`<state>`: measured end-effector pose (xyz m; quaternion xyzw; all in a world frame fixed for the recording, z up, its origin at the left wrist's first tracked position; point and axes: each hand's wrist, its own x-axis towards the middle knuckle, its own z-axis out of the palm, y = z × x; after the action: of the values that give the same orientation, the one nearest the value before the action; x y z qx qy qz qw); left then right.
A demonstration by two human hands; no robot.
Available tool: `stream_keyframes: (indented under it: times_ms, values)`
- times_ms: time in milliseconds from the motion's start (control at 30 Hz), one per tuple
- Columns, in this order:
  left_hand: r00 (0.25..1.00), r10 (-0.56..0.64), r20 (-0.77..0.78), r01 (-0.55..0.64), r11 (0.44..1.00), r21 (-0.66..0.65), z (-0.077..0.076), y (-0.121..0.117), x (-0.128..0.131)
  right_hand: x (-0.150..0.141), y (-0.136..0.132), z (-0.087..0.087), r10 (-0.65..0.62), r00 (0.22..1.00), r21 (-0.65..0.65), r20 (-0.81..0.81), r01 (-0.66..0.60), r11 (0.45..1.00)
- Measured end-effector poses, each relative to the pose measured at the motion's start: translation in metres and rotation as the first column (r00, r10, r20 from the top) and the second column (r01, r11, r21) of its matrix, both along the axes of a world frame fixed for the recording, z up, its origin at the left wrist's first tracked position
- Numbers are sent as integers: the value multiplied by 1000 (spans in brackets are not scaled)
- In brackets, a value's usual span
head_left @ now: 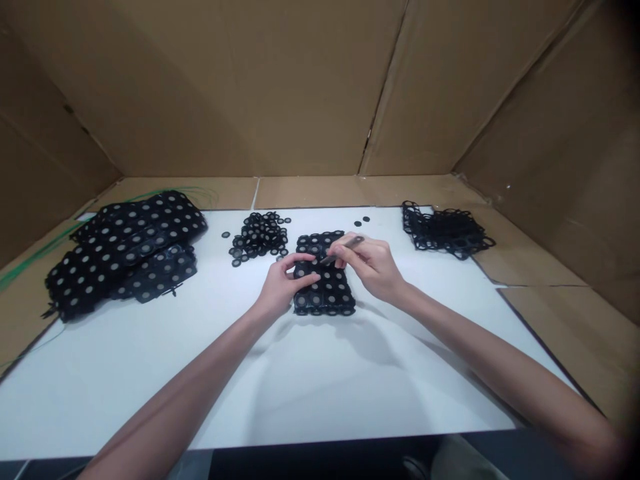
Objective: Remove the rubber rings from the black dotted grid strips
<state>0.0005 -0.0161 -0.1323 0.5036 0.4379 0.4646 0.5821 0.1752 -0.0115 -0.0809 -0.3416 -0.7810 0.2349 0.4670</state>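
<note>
Head view: left hand (283, 287) curled, fingertips resting on the black washer sheet (327, 293), grip unclear. Right hand (370, 263) pinches a slim metal tool (345, 248), tip over the sheet's upper part. Sheet lies under both hands, centre of frame, on the white worktop (150, 393). Loose black washers (259, 237) just upper left of it; stacked sheets (125, 247) far left; black lattice offcuts (445, 230) upper right. Open worktop below the hands and right of the sheet, front edge at frame bottom.
</note>
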Motion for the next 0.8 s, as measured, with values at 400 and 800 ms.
stream_keyframes:
  times_ms: [400, 800]
  values:
    - [997, -66, 28, 68, 994, -81, 8, -5, 1, -3, -1, 1, 11, 1000, 11, -3, -11, 1000]
    - [993, 0, -114, 14, 993, 119, 6, -4, 2, -3, -1, -2, 5, 1000, -37, 2, -5, 999]
